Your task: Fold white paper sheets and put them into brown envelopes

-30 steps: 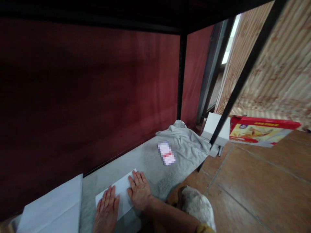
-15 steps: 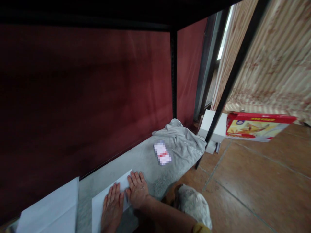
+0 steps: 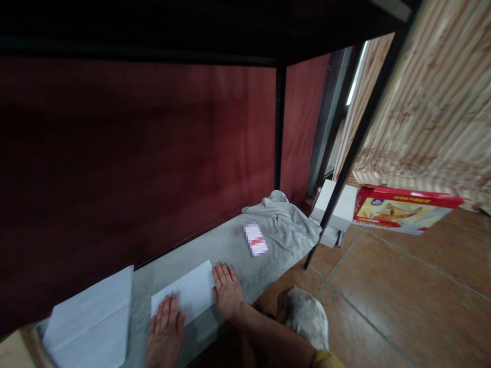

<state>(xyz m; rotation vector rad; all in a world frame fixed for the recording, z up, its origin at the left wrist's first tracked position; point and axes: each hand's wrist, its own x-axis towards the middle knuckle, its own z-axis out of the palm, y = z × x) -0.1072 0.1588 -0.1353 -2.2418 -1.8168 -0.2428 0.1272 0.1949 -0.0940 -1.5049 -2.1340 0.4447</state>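
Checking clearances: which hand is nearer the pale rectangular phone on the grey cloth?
Right: the right hand is below-left of the phone in view; the left hand is farther left, on the rectangular white paper.

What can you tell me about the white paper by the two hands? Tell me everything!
The white paper is a plain, smooth-looking, long piece with straight edges. No writing shows on it. It lies flat and slanted on the grey cloth. The left hand is spread flat over one end, hiding part of it. The right hand lies right at the other end; I can't tell if it touches the paper.
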